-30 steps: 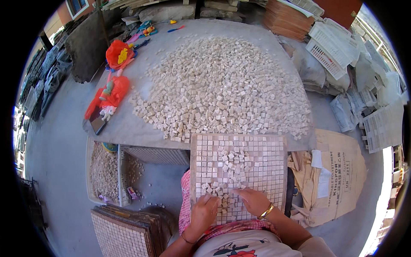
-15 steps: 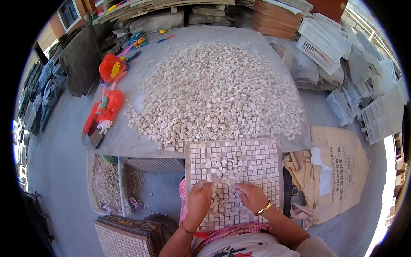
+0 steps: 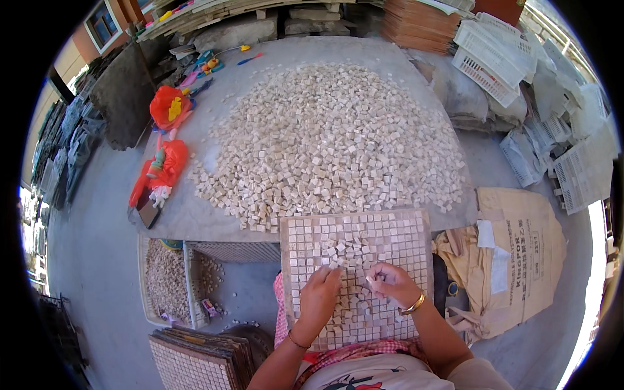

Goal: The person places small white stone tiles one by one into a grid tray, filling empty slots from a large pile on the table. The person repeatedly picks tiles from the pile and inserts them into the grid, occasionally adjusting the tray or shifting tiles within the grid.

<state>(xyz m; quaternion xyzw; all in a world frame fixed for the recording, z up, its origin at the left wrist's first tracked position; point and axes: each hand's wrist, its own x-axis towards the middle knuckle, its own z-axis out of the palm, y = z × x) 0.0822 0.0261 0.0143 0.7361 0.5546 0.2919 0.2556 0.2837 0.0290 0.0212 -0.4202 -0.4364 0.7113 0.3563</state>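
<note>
A square tile board with a grid of small pale stone tiles rests in front of me, its far edge against the big tile heap. Loose stone tiles lie piled on the middle of the grid, with more scattered nearer my body. My left hand is over the left middle of the board, its fingers bent down and drawn together at the loose tiles; what they hold is hidden. Just right of it, my right hand is closed in a pinch above the board, wearing a gold bracelet. Whatever sits between its fingertips is too small to make out.
Beyond the board, a heap of stone tiles covers the grey table. Red bags and a phone lie at its left. A crate of tiles and stacked tile boards stand lower left; a sack lies right.
Both hands have moved slightly to the right and a little farther from me, closer to the central pile. The right fingers have drawn into a pinch. The view has shifted slightly.
</note>
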